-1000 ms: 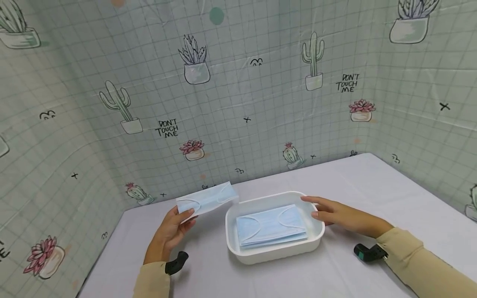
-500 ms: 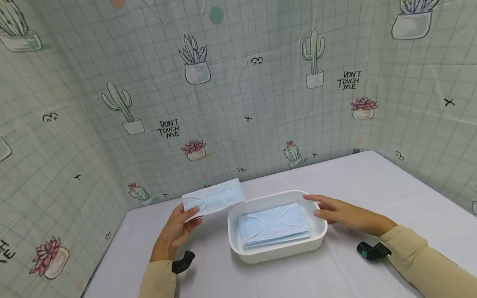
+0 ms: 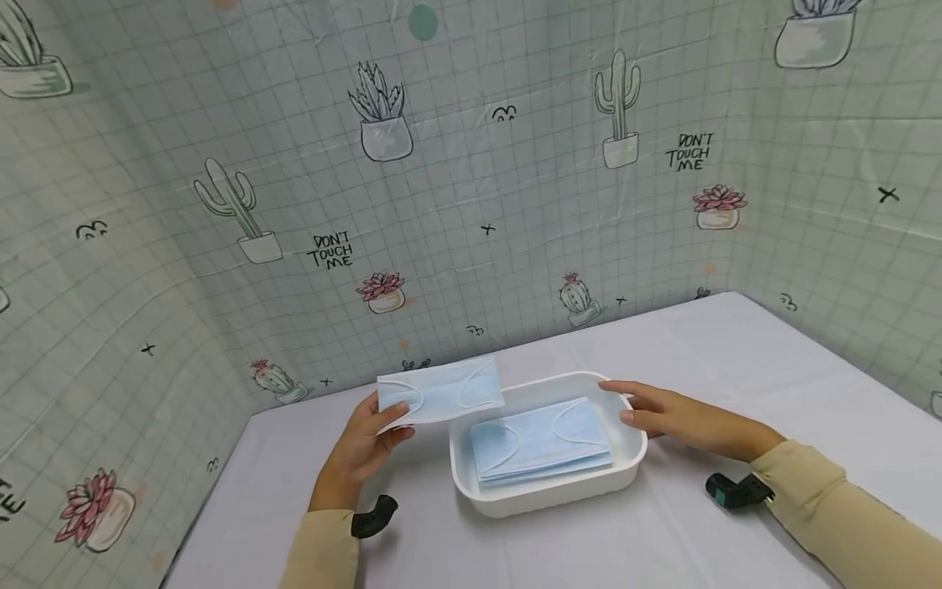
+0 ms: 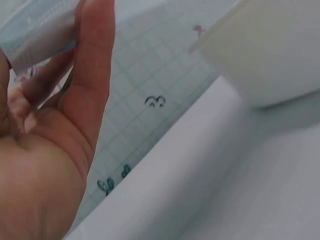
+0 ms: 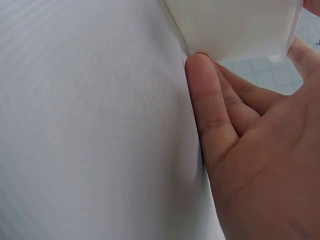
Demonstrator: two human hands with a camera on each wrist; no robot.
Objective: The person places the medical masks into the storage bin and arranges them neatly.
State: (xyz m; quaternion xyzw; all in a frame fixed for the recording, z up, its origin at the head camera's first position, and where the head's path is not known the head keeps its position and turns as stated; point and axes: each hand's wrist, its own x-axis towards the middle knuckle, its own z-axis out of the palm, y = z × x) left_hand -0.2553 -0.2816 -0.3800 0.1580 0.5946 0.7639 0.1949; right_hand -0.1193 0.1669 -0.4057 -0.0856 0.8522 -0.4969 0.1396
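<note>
In the head view, my left hand [image 3: 368, 438] pinches a light blue face mask [image 3: 445, 391] by its left end, thumb on top. The mask's right end hangs over the back left rim of a white plastic tray [image 3: 548, 496]. Inside that tray lies a small stack of blue masks [image 3: 540, 442], ear loops showing on top. My right hand [image 3: 680, 421] holds the tray's right end, thumb and forefinger at the rim. In the right wrist view, its other fingers [image 5: 207, 95] press against the tray's outer side, low by the table.
The tray stands on a white-covered table [image 3: 574, 548]. A patterned cloth with cactus prints [image 3: 486, 180] rises behind the table and at both sides. Each wrist wears a black device, one at the left wrist [image 3: 375, 517] and another at the right wrist [image 3: 738, 492].
My left hand has carried the face mask to the right, so its end now reaches over the tray's rim. The right hand stays at the tray's right end.
</note>
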